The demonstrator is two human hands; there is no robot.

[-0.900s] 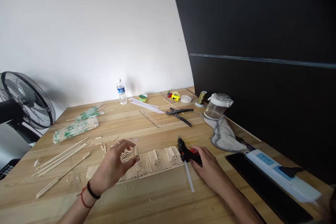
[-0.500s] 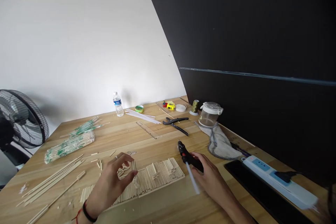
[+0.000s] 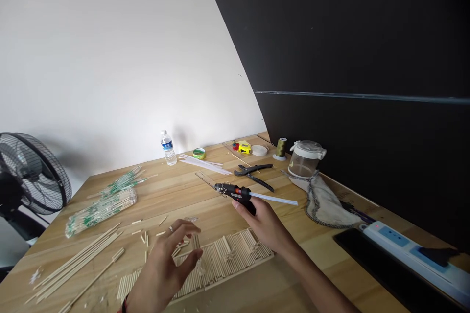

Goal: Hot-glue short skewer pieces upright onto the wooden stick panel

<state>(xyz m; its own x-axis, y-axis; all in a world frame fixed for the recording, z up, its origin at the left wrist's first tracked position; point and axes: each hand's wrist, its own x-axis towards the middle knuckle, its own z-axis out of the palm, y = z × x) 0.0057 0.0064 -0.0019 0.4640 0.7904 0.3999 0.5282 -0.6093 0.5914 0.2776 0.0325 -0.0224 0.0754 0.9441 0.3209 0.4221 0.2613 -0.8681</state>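
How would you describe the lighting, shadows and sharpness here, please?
Head view: diffuse light on the white wall, soft shadows beside the bottle and fan. Head view: the black panel shows little detail. Head view: the glue gun has a clear outline; the power strip looks softer rightward.

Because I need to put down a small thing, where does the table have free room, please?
Bare wood lies between the wrapped sticks and the ruler, and between the right forearm and the black slab. Crowded: around the left hand, with the stick panel and short stick pieces.
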